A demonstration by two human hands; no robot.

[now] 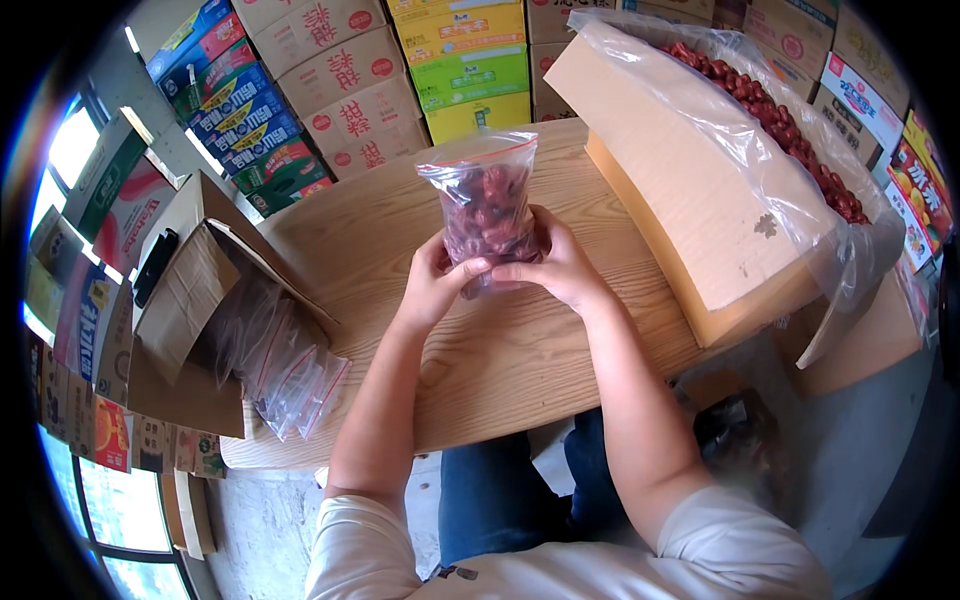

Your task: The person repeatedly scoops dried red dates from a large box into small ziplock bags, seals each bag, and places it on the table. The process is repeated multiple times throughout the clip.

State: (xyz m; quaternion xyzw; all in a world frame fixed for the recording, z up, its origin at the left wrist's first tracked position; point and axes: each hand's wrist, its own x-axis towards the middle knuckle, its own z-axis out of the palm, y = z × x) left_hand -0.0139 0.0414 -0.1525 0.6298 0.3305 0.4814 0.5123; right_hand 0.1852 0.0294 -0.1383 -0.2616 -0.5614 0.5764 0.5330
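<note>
Head view: left hand (432, 285) and right hand (556, 268) both grasp a clear zip bag of wrinkled red dates (487, 212) upright above the wood-grain tabletop (520, 350), near a plastic-lined cardboard box (690, 200); stacked colourful cartons (350, 90) behind

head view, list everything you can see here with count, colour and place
zip bag: one, clear with dark red fruit inside, upright over the table middle, held by both hands
table: one, light wood, centre
big box: one, tan cardboard, lined with clear plastic, full of red fruit, table's right side
small box: one, brown cardboard, open, table's left side
empty bags: a pile, count unclear, clear, spilling from the small box
stacked cartons: many, mixed colours, along the walls behind the table
left hand: gripping the zip bag's left side
right hand: gripping its right side
</note>
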